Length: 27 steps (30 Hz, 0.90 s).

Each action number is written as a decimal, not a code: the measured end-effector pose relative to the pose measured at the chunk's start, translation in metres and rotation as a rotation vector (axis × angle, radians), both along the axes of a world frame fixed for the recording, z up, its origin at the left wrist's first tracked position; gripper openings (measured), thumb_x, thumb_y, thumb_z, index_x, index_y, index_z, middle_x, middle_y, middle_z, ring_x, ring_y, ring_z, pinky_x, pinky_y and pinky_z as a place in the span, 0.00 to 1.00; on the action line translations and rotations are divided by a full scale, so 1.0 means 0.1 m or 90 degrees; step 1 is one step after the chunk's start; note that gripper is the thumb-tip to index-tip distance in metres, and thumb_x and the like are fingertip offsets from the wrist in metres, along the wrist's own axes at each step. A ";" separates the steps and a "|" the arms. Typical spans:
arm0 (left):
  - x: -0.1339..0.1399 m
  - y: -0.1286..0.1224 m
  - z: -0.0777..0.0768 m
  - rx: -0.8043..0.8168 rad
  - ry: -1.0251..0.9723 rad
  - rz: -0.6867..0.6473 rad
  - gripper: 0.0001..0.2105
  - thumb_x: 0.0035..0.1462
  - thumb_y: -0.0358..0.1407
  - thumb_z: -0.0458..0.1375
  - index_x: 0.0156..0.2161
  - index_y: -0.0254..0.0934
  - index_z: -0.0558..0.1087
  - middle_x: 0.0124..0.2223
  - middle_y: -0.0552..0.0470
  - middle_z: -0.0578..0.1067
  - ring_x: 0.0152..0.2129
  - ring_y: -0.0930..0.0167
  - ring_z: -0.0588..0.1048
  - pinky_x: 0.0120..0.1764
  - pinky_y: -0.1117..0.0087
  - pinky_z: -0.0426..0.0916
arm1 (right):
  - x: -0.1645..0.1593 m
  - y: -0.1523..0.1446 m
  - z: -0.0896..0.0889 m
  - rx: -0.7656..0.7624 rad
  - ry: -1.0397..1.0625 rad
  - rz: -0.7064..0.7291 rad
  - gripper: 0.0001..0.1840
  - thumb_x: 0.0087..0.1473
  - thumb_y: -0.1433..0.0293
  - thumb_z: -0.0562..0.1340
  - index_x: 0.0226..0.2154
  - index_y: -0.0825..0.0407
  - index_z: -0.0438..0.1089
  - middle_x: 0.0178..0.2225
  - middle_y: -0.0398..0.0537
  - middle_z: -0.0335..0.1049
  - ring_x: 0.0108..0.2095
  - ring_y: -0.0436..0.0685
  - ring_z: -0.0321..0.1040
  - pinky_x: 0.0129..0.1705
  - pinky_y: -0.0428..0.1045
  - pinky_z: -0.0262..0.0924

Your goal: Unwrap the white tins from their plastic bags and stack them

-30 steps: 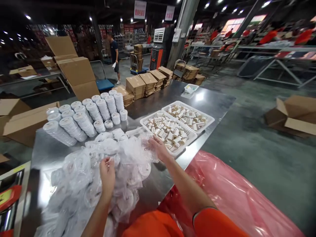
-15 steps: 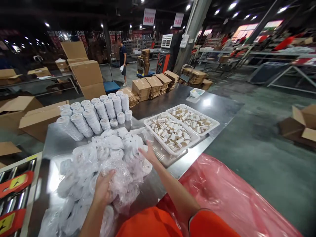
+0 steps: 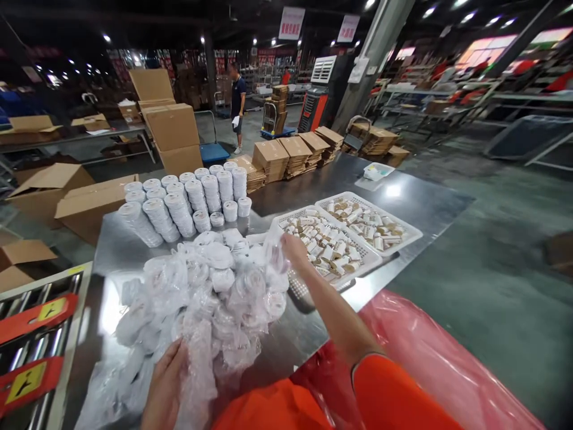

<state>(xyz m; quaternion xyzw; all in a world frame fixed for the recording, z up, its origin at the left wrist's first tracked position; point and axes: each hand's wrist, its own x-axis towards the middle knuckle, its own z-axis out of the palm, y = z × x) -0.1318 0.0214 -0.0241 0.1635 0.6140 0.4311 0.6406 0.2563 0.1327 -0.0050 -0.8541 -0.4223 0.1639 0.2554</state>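
A heap of white round pieces in crinkled clear plastic (image 3: 215,280) lies on the metal table. My left hand (image 3: 169,373) is at the heap's near side, its fingers closed on a crumpled clear plastic bag (image 3: 199,364). At the heap's right edge, beside a white basket, my right hand (image 3: 296,254) pinches a clear plastic piece (image 3: 276,251); its fingertips are partly hidden. Behind the heap stand several stacks of white round discs (image 3: 176,206), in rows.
Two white baskets (image 3: 376,263) of small white-and-tan rolls stand at right. Flattened cartons (image 3: 271,158) line the far edge. A roller conveyor (image 3: 40,334) is at left, red plastic sheeting (image 3: 416,352) at near right. A person (image 3: 237,107) stands beyond.
My right hand has moved up and right, lifting clear plastic toward the basket. My left hand has come down and nearer with the plastic bag. The view has shifted slightly left.
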 end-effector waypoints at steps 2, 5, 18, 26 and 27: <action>-0.03 -0.02 0.05 0.038 -0.048 -0.022 0.13 0.40 0.31 0.70 0.33 0.37 0.73 0.30 0.56 0.76 0.27 0.75 0.75 0.29 0.79 0.70 | 0.15 0.12 0.02 0.023 0.009 0.017 0.14 0.60 0.63 0.59 0.44 0.55 0.69 0.46 0.49 0.71 0.45 0.57 0.69 0.49 0.58 0.65; 0.01 -0.01 0.18 0.074 -0.089 -0.021 0.23 0.30 0.37 0.75 0.34 0.40 0.71 0.30 0.57 0.77 0.27 0.73 0.75 0.28 0.77 0.71 | 0.11 0.21 -0.15 0.042 0.059 0.053 0.13 0.59 0.64 0.61 0.43 0.54 0.69 0.44 0.49 0.71 0.43 0.56 0.70 0.46 0.57 0.67; 0.27 -0.04 0.51 0.105 -0.115 0.116 0.27 0.25 0.37 0.75 0.37 0.40 0.74 0.34 0.50 0.81 0.37 0.60 0.79 0.35 0.66 0.75 | -1.30 -0.54 -0.28 0.164 0.449 0.270 0.26 0.56 0.47 0.54 0.34 0.51 0.72 0.36 0.52 0.74 0.39 0.59 0.71 0.38 0.53 0.66; -0.03 0.02 0.37 0.186 0.055 -0.009 0.22 0.30 0.38 0.74 0.29 0.37 0.69 0.21 0.61 0.72 0.18 0.77 0.70 0.22 0.79 0.64 | -1.92 -1.00 0.16 0.172 0.820 0.260 0.18 0.41 0.55 0.70 0.23 0.51 0.67 0.21 0.38 0.64 0.20 0.48 0.61 0.21 0.44 0.58; -0.09 0.03 0.37 0.181 0.056 0.052 0.22 0.29 0.40 0.74 0.29 0.38 0.68 0.21 0.61 0.71 0.18 0.77 0.69 0.22 0.79 0.64 | -1.96 -1.01 0.16 0.188 0.802 0.258 0.18 0.44 0.55 0.68 0.23 0.50 0.66 0.19 0.37 0.62 0.18 0.48 0.59 0.19 0.44 0.57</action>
